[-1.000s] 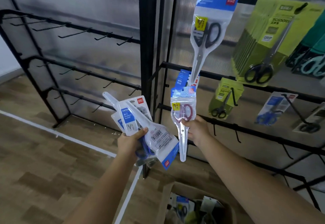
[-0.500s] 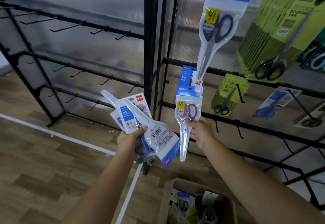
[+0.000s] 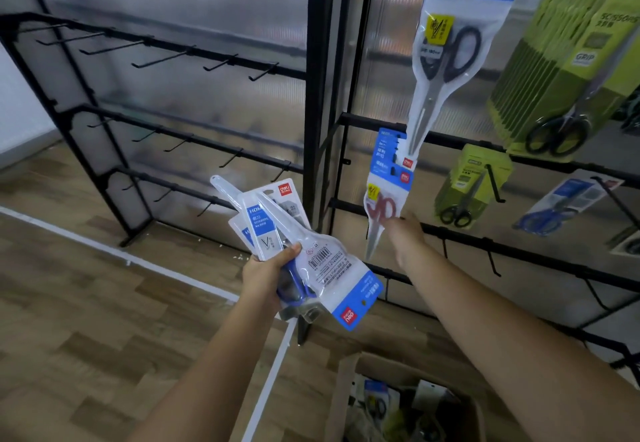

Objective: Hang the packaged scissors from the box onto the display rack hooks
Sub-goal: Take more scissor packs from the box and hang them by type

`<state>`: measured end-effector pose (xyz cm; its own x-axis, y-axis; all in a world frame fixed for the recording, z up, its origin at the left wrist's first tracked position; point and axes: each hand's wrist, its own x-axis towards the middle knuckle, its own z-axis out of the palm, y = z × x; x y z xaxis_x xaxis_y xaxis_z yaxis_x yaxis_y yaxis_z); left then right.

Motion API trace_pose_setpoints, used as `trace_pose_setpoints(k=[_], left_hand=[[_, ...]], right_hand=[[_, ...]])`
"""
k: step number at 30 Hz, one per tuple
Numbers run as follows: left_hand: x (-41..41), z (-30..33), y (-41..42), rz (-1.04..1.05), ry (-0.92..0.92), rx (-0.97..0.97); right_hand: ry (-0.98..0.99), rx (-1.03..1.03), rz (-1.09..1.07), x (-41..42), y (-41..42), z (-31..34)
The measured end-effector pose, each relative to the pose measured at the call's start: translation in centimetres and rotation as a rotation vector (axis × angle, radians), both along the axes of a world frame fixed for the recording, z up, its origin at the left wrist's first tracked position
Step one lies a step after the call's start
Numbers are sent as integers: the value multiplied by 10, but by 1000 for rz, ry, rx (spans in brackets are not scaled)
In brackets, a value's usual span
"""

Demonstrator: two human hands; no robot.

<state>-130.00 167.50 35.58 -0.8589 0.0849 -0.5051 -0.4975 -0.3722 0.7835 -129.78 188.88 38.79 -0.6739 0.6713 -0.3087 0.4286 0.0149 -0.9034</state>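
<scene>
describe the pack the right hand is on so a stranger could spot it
On the right-hand black rack, find the long black-handled scissors pack hanging at top. Just below its tip hangs the small red-handled scissors pack, touched by the right hand; the only red handles there.

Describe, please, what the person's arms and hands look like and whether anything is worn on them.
Both forearms are bare: no sleeves reach into view. The left hand and right hand wear no gloves, and no watch, bracelet or ring is visible. The right hand is slightly blurred, so small details there cannot be told.
</scene>
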Motion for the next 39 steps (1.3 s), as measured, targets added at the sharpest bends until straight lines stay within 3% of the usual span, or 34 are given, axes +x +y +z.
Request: trace_pose_setpoints(k=[4, 7, 18, 23, 26, 30, 34, 39], left_hand=[[3, 1, 2, 12, -25, 27], [5, 4, 7, 0, -18, 37], [5, 18, 16, -81, 56, 103], [-1, 29, 26, -272, 143, 71], [3, 31, 39, -331, 157, 56], [11, 28, 56, -369, 182, 65], [16, 28, 72, -419, 205, 58], [23, 29, 85, -464, 210, 16]], right_hand=[[-88, -111, 413, 31, -26, 6], [-136, 9, 699, 48, -30, 10], [279, 433, 317, 64, 18, 37], [612, 443, 77, 65, 30, 58], [740, 376, 73, 68, 31, 65], [731, 406, 64, 78, 34, 68], [722, 286, 62, 85, 35, 75], [557, 250, 153, 82, 39, 78]])
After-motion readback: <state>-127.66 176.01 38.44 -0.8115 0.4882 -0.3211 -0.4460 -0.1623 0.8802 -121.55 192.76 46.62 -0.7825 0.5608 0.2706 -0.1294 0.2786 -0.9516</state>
